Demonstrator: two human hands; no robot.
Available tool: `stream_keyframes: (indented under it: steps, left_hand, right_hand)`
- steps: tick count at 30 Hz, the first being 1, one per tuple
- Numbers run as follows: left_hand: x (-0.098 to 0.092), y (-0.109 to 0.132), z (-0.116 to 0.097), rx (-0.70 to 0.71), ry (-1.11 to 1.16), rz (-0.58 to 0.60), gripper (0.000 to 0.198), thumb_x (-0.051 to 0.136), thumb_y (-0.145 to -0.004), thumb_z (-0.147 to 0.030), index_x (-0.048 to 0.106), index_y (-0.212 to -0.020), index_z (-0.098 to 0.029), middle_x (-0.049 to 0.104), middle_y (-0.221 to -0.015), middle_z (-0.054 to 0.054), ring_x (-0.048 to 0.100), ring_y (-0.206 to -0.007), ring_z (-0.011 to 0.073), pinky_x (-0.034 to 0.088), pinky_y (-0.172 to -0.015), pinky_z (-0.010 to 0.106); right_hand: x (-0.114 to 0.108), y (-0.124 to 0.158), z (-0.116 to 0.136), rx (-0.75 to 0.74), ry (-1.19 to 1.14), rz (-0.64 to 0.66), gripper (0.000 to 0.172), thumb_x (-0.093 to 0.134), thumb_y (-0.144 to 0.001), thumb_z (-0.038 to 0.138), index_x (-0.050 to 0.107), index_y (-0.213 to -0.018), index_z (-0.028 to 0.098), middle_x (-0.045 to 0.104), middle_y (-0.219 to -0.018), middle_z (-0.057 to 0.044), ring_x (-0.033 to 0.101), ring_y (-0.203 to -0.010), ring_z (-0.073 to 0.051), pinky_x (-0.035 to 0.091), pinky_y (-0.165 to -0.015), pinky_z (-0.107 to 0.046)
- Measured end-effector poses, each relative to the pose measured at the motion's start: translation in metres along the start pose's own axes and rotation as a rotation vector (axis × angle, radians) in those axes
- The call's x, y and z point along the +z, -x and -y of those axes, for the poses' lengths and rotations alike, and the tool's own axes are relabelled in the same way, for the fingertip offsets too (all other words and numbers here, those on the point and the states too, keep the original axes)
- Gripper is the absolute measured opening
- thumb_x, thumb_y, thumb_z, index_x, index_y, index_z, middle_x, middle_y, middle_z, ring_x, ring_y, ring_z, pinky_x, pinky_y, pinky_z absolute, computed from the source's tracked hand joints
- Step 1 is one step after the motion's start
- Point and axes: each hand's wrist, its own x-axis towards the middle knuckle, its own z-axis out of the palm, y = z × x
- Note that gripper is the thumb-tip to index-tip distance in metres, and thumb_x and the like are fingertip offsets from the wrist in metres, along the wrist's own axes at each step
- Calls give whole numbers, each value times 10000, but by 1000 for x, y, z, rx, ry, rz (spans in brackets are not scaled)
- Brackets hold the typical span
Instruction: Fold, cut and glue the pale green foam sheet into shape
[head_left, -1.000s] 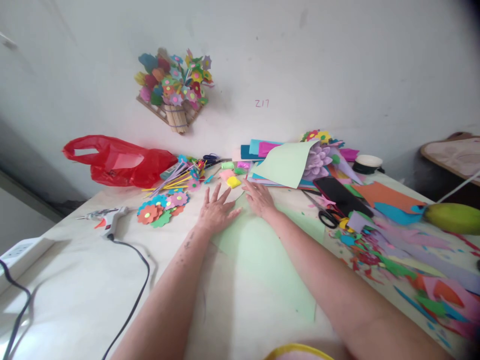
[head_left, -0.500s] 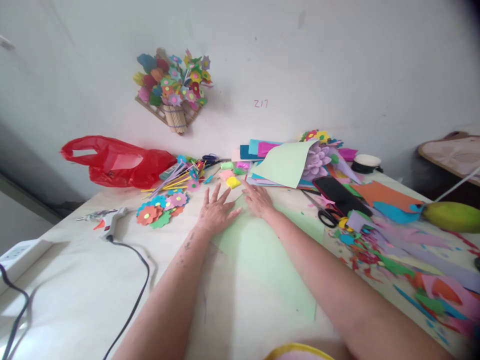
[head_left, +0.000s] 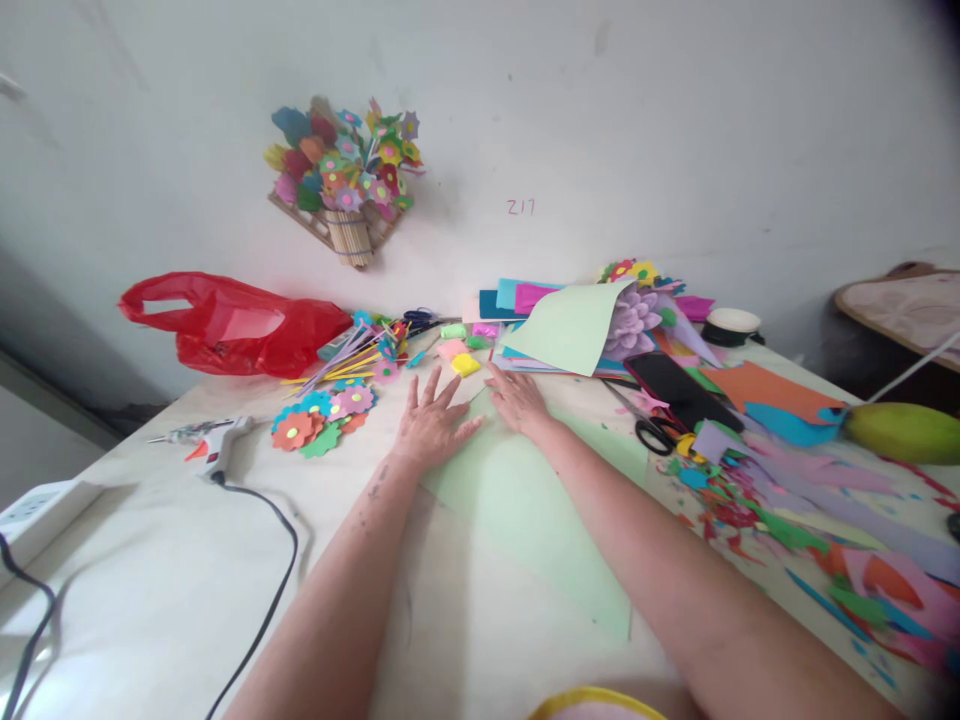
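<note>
A pale green sheet [head_left: 536,510] lies flat on the table, turned so that one corner points away from me. On its left edge rests my left hand [head_left: 430,425], palm down with the fingers spread. My right hand [head_left: 517,398] lies over the far corner, its fingers stretched out flat and partly hiding the sheet. Neither hand grips anything. Just beyond the fingertips are a yellow packet [head_left: 466,365] and a pink packet [head_left: 451,349]. Flower cut-outs [head_left: 326,412] in several colours lie to the left of my left hand.
A glue gun [head_left: 223,447] with its cord lies at the left, near a white power strip [head_left: 45,510]. A red plastic bag [head_left: 240,330] stands behind. To the right are black-handled scissors [head_left: 656,436], a phone [head_left: 682,390] and scattered scraps [head_left: 795,520]. Folded sheets [head_left: 566,325] lie at the back.
</note>
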Motion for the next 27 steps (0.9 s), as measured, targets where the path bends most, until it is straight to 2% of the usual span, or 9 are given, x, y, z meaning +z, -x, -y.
stream_keyframes:
  steps: [4, 8, 13, 23, 27]
  left_hand:
    - [1, -3, -1, 5, 1, -2, 479, 262, -788, -567, 597, -1027, -320, 334, -1348, -33, 62, -1296, 250, -1, -1037, 512]
    - [6, -10, -2, -11, 5, -7, 511, 252, -784, -576, 523, -1131, -316, 336, -1348, -21, 69, -1296, 245, 6, -1037, 509]
    - [13, -13, 0, -23, 15, 59, 509, 240, -780, -586, 500, -1145, -344, 334, -1349, -33, 72, -1295, 249, 6, -1028, 522]
    - [7, -12, -9, -47, -29, 31, 535, 237, -766, -609, 552, -1089, -323, 338, -1347, -28, 67, -1297, 245, -32, -1033, 501]
    - [7, -12, -10, -72, -17, 57, 524, 247, -765, -607, 544, -1098, -332, 336, -1347, -39, 57, -1297, 254, -28, -1032, 508]
  right_hand:
    - [-1, 0, -2, 8, -50, 15, 530, 375, -804, 178, 240, -1317, 180, 576, -1116, -20, 393, -1106, -194, 271, -905, -352]
    - [-3, 0, -3, -12, -129, 14, 526, 366, -811, 184, 238, -1321, 175, 563, -1139, -6, 370, -1134, -187, 267, -928, -349]
    - [-3, 0, -6, -14, -198, -20, 518, 378, -810, 183, 256, -1313, 186, 551, -1156, 5, 358, -1154, -152, 262, -953, -325]
    - [-2, 2, -3, -85, -130, -39, 526, 383, -805, 172, 261, -1316, 197, 589, -1096, 0, 363, -1141, -180, 259, -935, -342]
    - [-2, 4, -1, -96, -104, -44, 527, 383, -802, 167, 260, -1315, 195, 600, -1078, 4, 363, -1135, -185, 251, -929, -353]
